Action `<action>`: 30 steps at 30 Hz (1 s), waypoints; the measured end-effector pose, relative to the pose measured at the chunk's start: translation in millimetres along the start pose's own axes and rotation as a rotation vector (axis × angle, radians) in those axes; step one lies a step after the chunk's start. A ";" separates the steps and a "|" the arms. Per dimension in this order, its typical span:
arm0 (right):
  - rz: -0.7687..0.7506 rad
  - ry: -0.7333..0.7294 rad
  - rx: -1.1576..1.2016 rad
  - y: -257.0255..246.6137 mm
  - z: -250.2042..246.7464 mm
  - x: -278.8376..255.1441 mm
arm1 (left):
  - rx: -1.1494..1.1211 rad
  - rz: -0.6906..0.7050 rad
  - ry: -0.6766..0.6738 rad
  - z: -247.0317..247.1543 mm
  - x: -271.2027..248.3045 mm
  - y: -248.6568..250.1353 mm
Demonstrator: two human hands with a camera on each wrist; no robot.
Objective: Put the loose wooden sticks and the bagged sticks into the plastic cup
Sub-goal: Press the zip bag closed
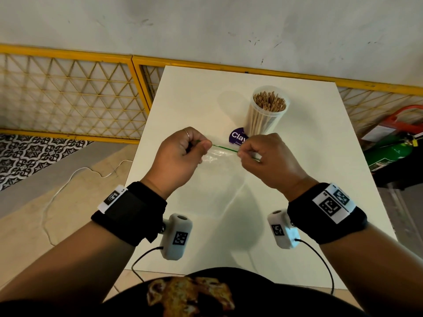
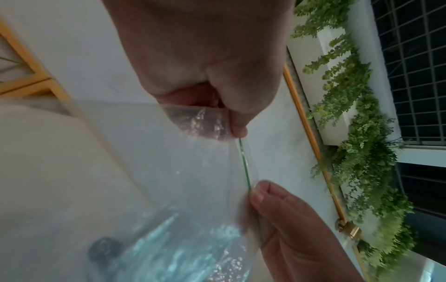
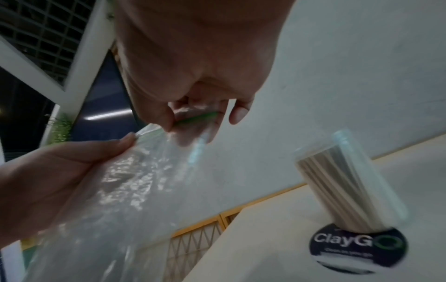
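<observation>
Clear plastic, a zip bag with a green seal strip, hangs stretched between both hands above the white table. The left hand pinches one end of its top edge, fingers curled; the right hand pinches the other end likewise. The bag looks empty. Beyond them the plastic cup stands upright, packed with wooden sticks, on a purple sticker.
</observation>
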State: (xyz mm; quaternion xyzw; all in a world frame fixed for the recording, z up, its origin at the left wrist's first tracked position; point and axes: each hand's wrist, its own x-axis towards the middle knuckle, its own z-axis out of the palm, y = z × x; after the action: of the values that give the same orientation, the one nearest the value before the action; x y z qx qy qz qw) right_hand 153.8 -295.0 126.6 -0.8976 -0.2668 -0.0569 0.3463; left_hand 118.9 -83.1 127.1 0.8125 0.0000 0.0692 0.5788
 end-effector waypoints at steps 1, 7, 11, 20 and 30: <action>0.051 -0.012 0.027 3.2 -1.4 -3.1 | -0.005 -0.018 0.008 -2.0 -0.1 -2.6; 0.424 -0.168 0.236 29.5 9.7 -10.7 | 0.002 -0.166 -0.001 -4.3 5.3 -28.7; 0.623 -0.252 0.224 55.3 41.1 -2.0 | 0.051 -0.288 -0.041 4.9 24.0 -69.8; 0.648 -0.184 -0.206 78.5 105.0 -3.3 | 0.766 -0.037 -0.320 1.1 -17.5 -135.4; 0.368 -0.644 -0.381 52.2 178.1 -32.4 | 1.014 -0.159 -0.565 7.7 -69.2 -192.6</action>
State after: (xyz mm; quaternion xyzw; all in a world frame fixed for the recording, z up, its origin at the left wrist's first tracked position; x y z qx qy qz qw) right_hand 138.6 -225.4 -47.8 -0.9502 -0.1813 0.2414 0.0773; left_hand 66.6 -32.4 -64.3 0.9724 -0.0603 -0.2024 0.0989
